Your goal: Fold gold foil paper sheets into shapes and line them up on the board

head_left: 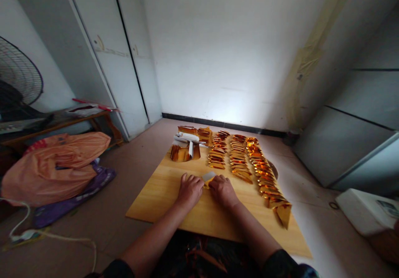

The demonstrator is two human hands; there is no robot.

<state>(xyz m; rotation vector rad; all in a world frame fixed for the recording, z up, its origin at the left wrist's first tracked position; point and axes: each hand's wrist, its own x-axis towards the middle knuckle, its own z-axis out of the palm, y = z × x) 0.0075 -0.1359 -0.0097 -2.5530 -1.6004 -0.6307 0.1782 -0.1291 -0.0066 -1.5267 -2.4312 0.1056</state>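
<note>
Between my two hands lies a small sheet of gold foil paper [208,182], partly folded, its pale backing showing at the far side. My left hand [190,190] grips its left edge with curled fingers. On the right edge, the fingers of my right hand [223,190] are closed on the same sheet. Both hands rest low over the wooden board [162,199]. Beyond them stand rows of folded gold paper pieces [238,157], the right-hand row [264,178] being the longest. My fingers hide part of the sheet.
At the board's far left are stacks of gold paper [181,153] and a white wrapped bundle [186,137]. An orange bag [56,166] and a white cable [68,237] lie on the floor to the left. A white box [364,211] sits at the right.
</note>
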